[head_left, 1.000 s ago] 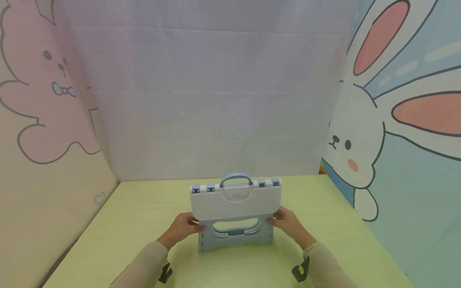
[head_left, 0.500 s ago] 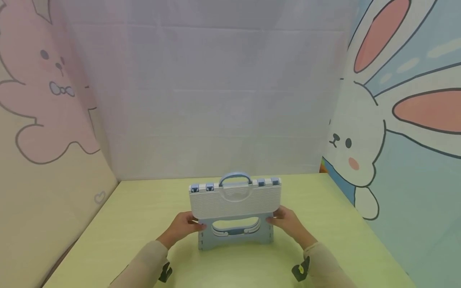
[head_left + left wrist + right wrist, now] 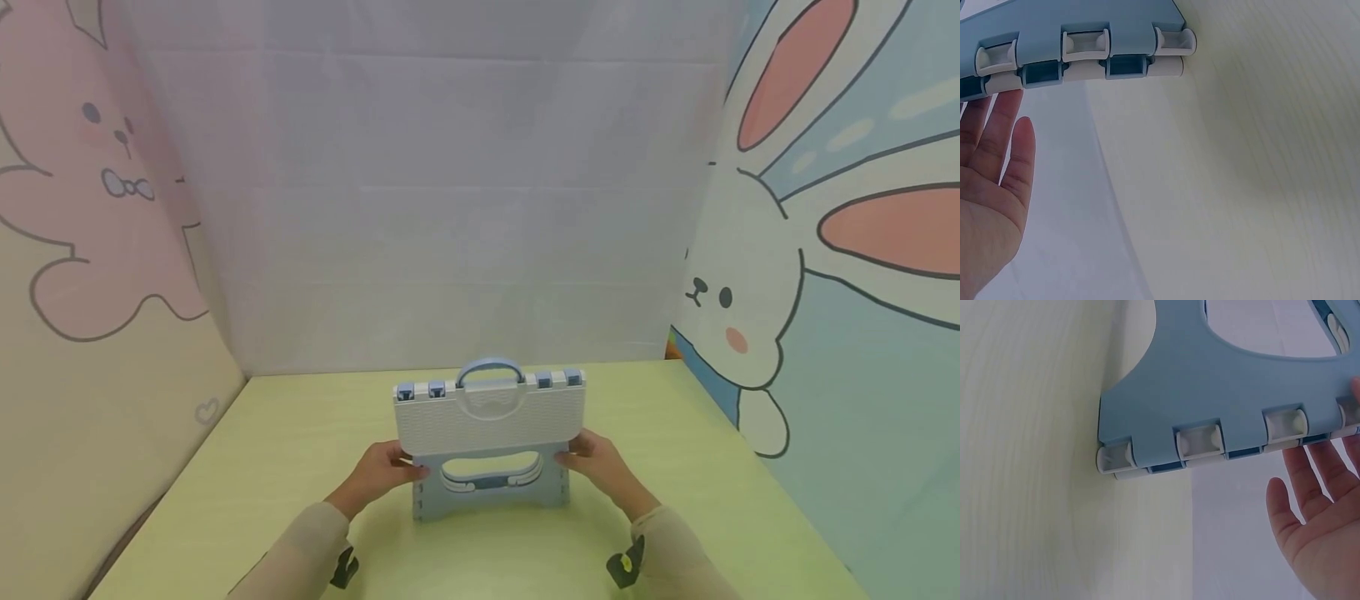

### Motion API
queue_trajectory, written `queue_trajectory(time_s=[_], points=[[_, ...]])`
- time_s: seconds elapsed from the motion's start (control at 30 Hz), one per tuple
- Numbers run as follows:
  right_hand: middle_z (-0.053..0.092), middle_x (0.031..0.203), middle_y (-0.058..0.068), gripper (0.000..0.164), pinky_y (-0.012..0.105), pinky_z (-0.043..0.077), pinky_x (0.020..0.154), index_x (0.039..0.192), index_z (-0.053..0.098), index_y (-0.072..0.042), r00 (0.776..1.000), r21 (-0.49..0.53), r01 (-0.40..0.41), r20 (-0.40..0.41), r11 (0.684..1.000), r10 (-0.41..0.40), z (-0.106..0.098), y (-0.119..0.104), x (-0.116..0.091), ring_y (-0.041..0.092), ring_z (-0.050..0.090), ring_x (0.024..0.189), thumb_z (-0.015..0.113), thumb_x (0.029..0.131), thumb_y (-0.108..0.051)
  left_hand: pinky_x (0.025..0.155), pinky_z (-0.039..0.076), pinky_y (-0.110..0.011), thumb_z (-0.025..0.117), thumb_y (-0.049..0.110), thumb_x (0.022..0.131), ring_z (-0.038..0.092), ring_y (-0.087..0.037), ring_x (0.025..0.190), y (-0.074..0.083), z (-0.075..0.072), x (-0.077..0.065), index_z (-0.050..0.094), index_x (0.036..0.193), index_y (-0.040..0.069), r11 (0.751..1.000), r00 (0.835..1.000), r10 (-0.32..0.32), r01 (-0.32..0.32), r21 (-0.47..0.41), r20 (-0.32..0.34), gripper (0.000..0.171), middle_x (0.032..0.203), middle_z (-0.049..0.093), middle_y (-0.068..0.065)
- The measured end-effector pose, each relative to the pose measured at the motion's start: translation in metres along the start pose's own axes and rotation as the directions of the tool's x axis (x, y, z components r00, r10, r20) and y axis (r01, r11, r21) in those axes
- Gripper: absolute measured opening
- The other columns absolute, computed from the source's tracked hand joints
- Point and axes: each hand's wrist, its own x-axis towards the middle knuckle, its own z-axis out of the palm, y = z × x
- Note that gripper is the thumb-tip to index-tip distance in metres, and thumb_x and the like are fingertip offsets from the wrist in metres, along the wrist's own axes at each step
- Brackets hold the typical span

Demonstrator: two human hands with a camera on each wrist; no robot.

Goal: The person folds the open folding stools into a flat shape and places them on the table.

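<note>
A folding stool (image 3: 491, 429) stands upright in the middle of the head view, folded flat. Its upper part is a white textured panel with a blue carry handle (image 3: 491, 365) arched above. Below that show light-blue legs (image 3: 491, 502) with an oval cutout, their lower edge close to the tabletop. My left hand (image 3: 380, 472) grips the left side edge, thumb on the front and fingers behind. The right hand (image 3: 602, 469) holds the opposite edge likewise. In the wrist views, fingers of the left hand (image 3: 991, 206) and right hand (image 3: 1322, 531) reach the hinged edges.
A pale yellow-green table (image 3: 315, 425) spreads around the stool. Behind it hangs a white cloth backdrop (image 3: 450, 208). Side walls carry a pink cartoon animal (image 3: 112, 242) on the left and a white rabbit (image 3: 742, 292) on the right.
The head view has shifted very slightly. Both hands keep their hold on the stool, which stays in practically the same place.
</note>
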Motion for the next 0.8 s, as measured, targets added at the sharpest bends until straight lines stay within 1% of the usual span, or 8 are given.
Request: queue_trajectory(time_s=[0.27,0.47,0.63,0.8], points=[[0.057,0.121,0.030,0.045,0.046,0.051,0.088,0.128,0.048,0.013,1.000,0.022,-0.006,0.008,1.000,0.005,-0.0010,-0.0031,-0.0003,0.043,0.057,0.109,0.064,0.091,-0.007,0.077,0.056,-0.043,0.073,0.010,0.084,0.066,-0.029,0.087,0.0009,-0.0008,-0.0002,0.063,0.114,-0.010,1.000,1.000,-0.004,0.004,-0.002,0.010,0.037,0.103,0.067,-0.019],[0.057,0.123,0.028,0.046,0.048,0.050,0.090,0.128,0.049,0.012,0.999,0.006,-0.045,-0.005,0.999,0.045,-0.0003,-0.0055,-0.0009,0.042,0.056,0.112,0.064,0.091,-0.009,0.078,0.056,-0.044,0.073,0.010,0.084,0.066,-0.028,0.087,0.0022,-0.0005,-0.0001,0.062,0.115,-0.009,1.000,1.000,-0.014,0.014,-0.002,0.011,0.038,0.104,0.067,-0.019],[0.057,0.125,0.027,0.047,0.049,0.049,0.091,0.130,0.049,0.010,0.997,0.004,-0.078,-0.021,0.997,0.078,0.0008,-0.0071,-0.0015,0.042,0.055,0.113,0.064,0.091,-0.010,0.078,0.055,-0.044,0.072,0.009,0.085,0.066,-0.030,0.088,-0.0009,-0.0001,0.0017,0.062,0.116,-0.009,1.000,1.000,-0.015,0.015,0.002,0.012,0.038,0.105,0.066,-0.020],[0.058,0.125,0.026,0.046,0.049,0.049,0.092,0.129,0.050,0.009,0.996,-0.010,-0.088,-0.035,0.996,0.087,0.0017,-0.0047,-0.0006,0.041,0.056,0.113,0.064,0.091,-0.011,0.078,0.055,-0.045,0.072,0.009,0.085,0.066,-0.030,0.089,-0.0039,0.0001,0.0028,0.061,0.118,-0.009,1.000,1.000,-0.023,0.022,0.010,0.010,0.038,0.105,0.066,-0.020]])
